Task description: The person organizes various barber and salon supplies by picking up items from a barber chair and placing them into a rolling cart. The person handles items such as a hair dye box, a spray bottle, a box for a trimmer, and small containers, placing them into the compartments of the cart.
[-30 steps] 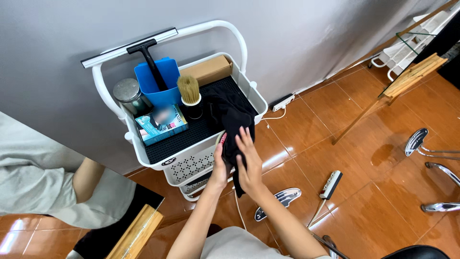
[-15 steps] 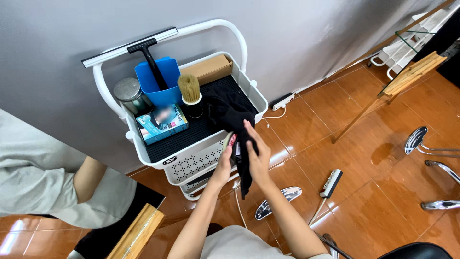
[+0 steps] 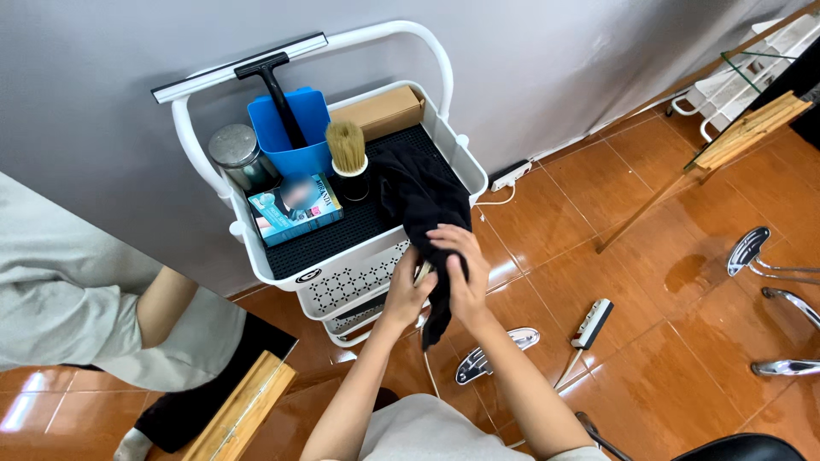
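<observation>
- Here, both hands, left hand (image 3: 408,290) and right hand (image 3: 461,271), pinch a limp black cloth (image 3: 424,205) draped over the front rim of a white plastic cart (image 3: 350,277).
- Teal rectangular box (image 3: 295,207) lies on the top tray; brown cardboard box (image 3: 382,111) sits at the back.
- Orange tiled floor (image 3: 649,282) lies open to the right.

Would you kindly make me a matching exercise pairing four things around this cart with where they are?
Things:
1. black cloth
2. squeegee
3. power strip
4. brush

Places:
A. on the floor by the wall
B. across the cart's handle
C. standing upright on the top tray
D. draped over the tray's edge, in both hands

Pairs: 1-D, 2-B, 3-A, 4-C
</observation>
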